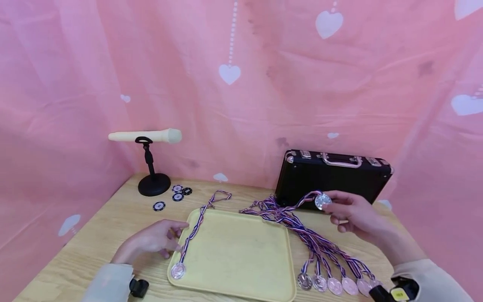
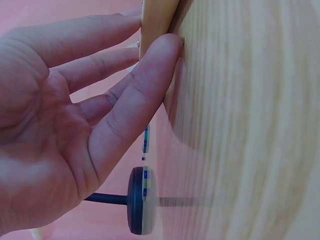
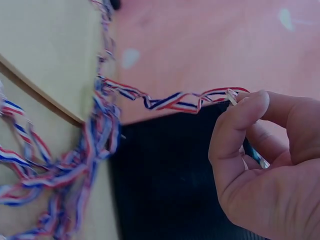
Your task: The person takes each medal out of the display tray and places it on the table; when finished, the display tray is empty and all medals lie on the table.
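Note:
My right hand [image 1: 356,214] pinches a silver medal [image 1: 323,201] by its edge, raised in front of the black case. From that medal a red, white and blue ribbon [image 3: 172,102] stretches back to a tangle of ribbons [image 1: 277,209]. Fingers loosely bent, my left hand [image 1: 154,239] rests by the left rim of a pale yellow tray [image 1: 234,256], touching it. In the left wrist view, its thumb [image 2: 155,75] lies against the tray's side. Another medal [image 1: 178,270] sits in the tray's near left corner, its ribbon [image 1: 194,230] running over the far rim.
Right of the tray, several medals [image 1: 335,286] lie in a row. A black case [image 1: 328,178] with a silver handle stands upright behind. At the back left are a microphone [image 1: 147,136] on a black stand [image 1: 154,184] and several poker chips [image 1: 159,206]. Pink cloth [image 1: 256,105] hangs behind.

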{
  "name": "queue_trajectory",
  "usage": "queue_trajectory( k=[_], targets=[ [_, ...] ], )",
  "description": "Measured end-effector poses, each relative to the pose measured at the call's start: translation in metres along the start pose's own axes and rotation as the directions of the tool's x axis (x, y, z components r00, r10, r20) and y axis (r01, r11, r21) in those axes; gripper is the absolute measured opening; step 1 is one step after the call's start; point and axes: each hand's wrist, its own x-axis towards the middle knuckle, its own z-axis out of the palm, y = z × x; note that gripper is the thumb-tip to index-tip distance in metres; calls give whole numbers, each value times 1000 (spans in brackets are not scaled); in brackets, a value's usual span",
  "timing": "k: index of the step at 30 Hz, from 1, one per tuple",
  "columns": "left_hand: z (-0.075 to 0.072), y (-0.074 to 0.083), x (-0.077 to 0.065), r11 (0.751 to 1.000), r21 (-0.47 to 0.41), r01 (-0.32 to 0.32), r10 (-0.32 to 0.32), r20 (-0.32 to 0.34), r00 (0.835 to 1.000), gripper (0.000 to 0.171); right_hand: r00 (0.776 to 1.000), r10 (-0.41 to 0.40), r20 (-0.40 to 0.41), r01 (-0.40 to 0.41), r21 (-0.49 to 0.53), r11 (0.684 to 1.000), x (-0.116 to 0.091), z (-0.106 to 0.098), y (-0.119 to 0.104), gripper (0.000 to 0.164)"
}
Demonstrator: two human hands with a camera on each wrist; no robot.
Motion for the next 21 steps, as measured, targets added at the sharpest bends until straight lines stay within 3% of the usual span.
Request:
queue_trajectory(
  k=[8,12,17,21],
  targets=[
    [-3,-2,-4,1000,-4,19,-19,-12,1000,72,996,-81,-33,86,196,977,-9,-35,-6,30],
    [-6,-3,-9,1000,3,-16,16,6,1000,72,996,-74,-55,85,256,963,-18,-53,-3,31],
    [-11,-7,-14,1000,21,-18,18,-6,1000,73,995,-54,-81,69,200,977,-30,-74,6,29],
    [-13,-9,-15,1000,25,3,-3,-16,1000,74,999,-37,-29,40,118,992,-46,-88,21,33]
  ],
)
